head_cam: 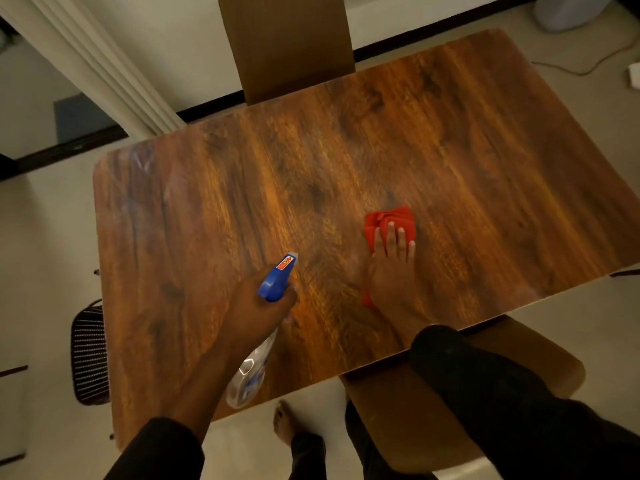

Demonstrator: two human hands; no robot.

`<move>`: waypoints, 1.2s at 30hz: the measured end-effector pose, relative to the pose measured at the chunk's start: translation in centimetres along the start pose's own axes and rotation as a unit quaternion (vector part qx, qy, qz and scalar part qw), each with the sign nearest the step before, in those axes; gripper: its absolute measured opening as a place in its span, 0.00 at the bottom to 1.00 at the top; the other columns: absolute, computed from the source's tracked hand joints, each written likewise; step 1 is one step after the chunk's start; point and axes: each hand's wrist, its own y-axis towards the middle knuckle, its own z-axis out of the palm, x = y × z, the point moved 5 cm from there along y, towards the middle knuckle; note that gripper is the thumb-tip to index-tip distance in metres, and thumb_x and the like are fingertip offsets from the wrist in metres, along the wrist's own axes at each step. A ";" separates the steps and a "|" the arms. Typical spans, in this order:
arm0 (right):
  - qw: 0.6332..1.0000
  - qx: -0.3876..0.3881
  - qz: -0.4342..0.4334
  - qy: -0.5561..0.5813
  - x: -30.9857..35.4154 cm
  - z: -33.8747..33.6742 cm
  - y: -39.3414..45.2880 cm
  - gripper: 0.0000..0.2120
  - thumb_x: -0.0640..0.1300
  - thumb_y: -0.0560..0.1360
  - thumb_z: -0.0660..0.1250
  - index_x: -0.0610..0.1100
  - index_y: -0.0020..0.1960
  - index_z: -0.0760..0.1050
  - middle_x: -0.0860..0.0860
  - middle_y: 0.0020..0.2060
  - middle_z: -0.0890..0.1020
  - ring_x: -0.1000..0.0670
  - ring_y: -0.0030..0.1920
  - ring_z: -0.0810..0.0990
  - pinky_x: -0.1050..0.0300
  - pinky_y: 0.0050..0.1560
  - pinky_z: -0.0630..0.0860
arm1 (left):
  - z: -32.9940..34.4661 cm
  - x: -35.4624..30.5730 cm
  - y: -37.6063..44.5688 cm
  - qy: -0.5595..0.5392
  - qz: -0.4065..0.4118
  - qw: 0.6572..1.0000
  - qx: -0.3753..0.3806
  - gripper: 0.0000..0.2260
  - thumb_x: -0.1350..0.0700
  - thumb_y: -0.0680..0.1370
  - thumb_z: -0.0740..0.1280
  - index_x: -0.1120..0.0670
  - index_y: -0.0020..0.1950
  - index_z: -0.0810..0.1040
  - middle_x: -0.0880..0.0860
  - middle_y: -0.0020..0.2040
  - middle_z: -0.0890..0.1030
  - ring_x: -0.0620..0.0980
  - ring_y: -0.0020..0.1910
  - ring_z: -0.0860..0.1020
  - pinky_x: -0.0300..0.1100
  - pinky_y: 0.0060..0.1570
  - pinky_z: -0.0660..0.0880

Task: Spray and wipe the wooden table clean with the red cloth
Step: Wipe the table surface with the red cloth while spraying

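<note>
One spray bottle (266,317) was in view, with a blue trigger head, a clear body and a small red label on top of the nozzle; the printing on that label and on the body label was too small and blurred to read.

The left hand (256,315) was clamped around the neck of the spray bottle, fingers curled beneath the trigger head. The nozzle pointed out over the wooden table (467,150), toward its middle, and the clear body hung over the table's near edge.

One red cloth (388,220) lay bunched on the wooden table, nearer its near edge than its far edge. The right hand (393,271) rested flat on top of the cloth with fingers straight and slightly spread. Most of the cloth projected beyond the fingertips; a smaller part showed beside the wrist.

A pale, hazy film marked the far left corner of the table.

Two wooden chairs were visible: one chair (287,46) pushed in at the table's far edge and one chair (433,410) at its near edge. A dark striped seat (88,355) stood at the table's left edge.
</note>
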 end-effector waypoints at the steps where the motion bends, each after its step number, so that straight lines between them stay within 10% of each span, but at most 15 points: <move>1: 0.999 -0.002 -0.033 -0.005 2.4 0.7 -0.3 0.35 0.61 0.85 0.46 0.44 0.86 0.42 0.40 0.84 0.42 0.37 0.84 0.41 0.32 0.82 0.44 | 0.1 -0.2 0.2 0.003 -0.001 1.000 0.003 0.04 0.57 0.77 0.69 0.51 0.42 0.77 0.52 0.35 0.83 0.46 0.31 0.82 0.30 0.33 0.77; 9: 0.960 0.069 -0.265 -0.050 8.3 2.4 -5.4 0.30 0.56 0.85 0.40 0.48 0.85 0.44 0.46 0.85 0.45 0.42 0.85 0.42 0.38 0.83 0.44 | 1.7 -3.1 2.0 0.026 0.021 0.999 0.001 0.04 0.56 0.77 0.70 0.51 0.43 0.77 0.52 0.37 0.82 0.41 0.31 0.81 0.27 0.29 0.74; 17: 0.993 -0.014 0.106 0.055 -9.9 -1.6 -4.9 0.33 0.56 0.83 0.41 0.49 0.85 0.39 0.46 0.84 0.37 0.43 0.84 0.36 0.37 0.83 0.42 | 4.7 -5.7 2.7 0.032 0.079 0.995 0.046 0.04 0.57 0.76 0.70 0.55 0.43 0.77 0.61 0.34 0.80 0.56 0.32 0.80 0.34 0.31 0.76; 20: 0.984 -0.032 0.143 0.105 -4.1 1.5 -8.3 0.34 0.55 0.81 0.37 0.48 0.86 0.42 0.45 0.85 0.40 0.42 0.84 0.38 0.36 0.82 0.43 | 6.6 -7.5 3.1 0.040 0.107 0.991 0.074 0.06 0.58 0.76 0.70 0.60 0.42 0.76 0.64 0.34 0.79 0.61 0.33 0.78 0.41 0.31 0.76; 24: 0.981 -0.070 0.099 0.154 1.1 5.2 -12.6 0.31 0.44 0.86 0.58 0.51 0.86 0.50 0.50 0.85 0.45 0.44 0.85 0.44 0.35 0.81 0.51 | 8.4 -10.3 3.4 0.017 0.136 0.986 0.098 0.07 0.58 0.75 0.70 0.60 0.40 0.77 0.62 0.32 0.79 0.58 0.30 0.79 0.45 0.31 0.77; 28: 0.971 -0.093 0.151 0.160 -6.9 2.8 -10.9 0.29 0.50 0.87 0.53 0.51 0.85 0.50 0.48 0.84 0.44 0.43 0.85 0.42 0.35 0.82 0.46 | 8.7 -12.0 4.0 -0.016 0.139 0.982 0.123 0.07 0.60 0.75 0.71 0.58 0.39 0.76 0.55 0.29 0.78 0.42 0.25 0.76 0.29 0.27 0.73; 36: 0.905 -0.100 0.360 0.205 -23.8 -2.6 -6.1 0.29 0.49 0.88 0.51 0.49 0.86 0.45 0.44 0.85 0.40 0.40 0.84 0.38 0.34 0.82 0.43 | 9.7 -11.2 5.2 0.010 0.152 0.975 0.161 0.11 0.60 0.75 0.72 0.52 0.35 0.74 0.50 0.26 0.73 0.42 0.25 0.71 0.33 0.27 0.70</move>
